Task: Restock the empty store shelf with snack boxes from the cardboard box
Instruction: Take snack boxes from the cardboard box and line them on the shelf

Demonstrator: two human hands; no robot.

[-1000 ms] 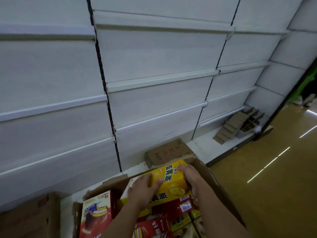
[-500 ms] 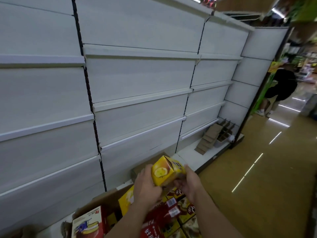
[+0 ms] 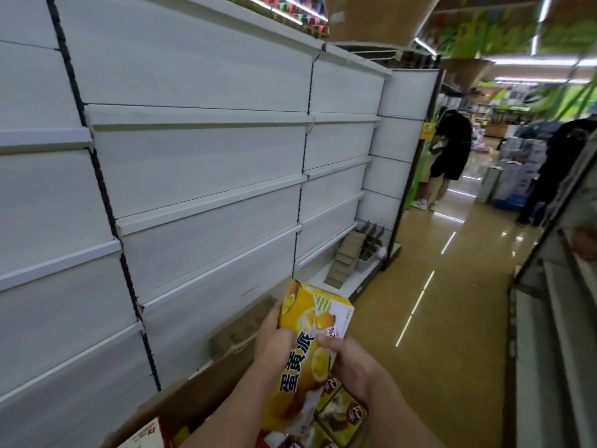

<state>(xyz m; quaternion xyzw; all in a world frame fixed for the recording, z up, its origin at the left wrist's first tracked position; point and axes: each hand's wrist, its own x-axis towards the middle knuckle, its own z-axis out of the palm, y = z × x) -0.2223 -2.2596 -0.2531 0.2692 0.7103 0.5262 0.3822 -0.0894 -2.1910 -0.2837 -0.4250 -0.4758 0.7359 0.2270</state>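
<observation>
Both hands hold a long yellow cardboard snack box [image 3: 307, 354] printed with egg-yolk pies, tilted with its far end raised, above the open brown cardboard box [image 3: 206, 399] at the bottom of the view. The left hand [image 3: 274, 341] grips the box's left edge with its fingers curled round it; the right hand [image 3: 349, 367] pinches the right edge, thumb on the printed face. The white metal store shelf unit [image 3: 200, 202] rises on the left, its tiers bare. A flat brown carton [image 3: 239, 331] lies on the bottom shelf just beyond the hands, and a stack of brown cardboard dividers [image 3: 349, 253] leans farther along the same shelf. Inside the cardboard box lie brown-and-green snack boxes [image 3: 342, 412] under the right wrist and a red-and-white snack box [image 3: 145, 438] at the near left corner. Down the glossy tan floor [image 3: 452, 318], a person in black clothes [image 3: 452, 153] stands at the aisle end.
</observation>
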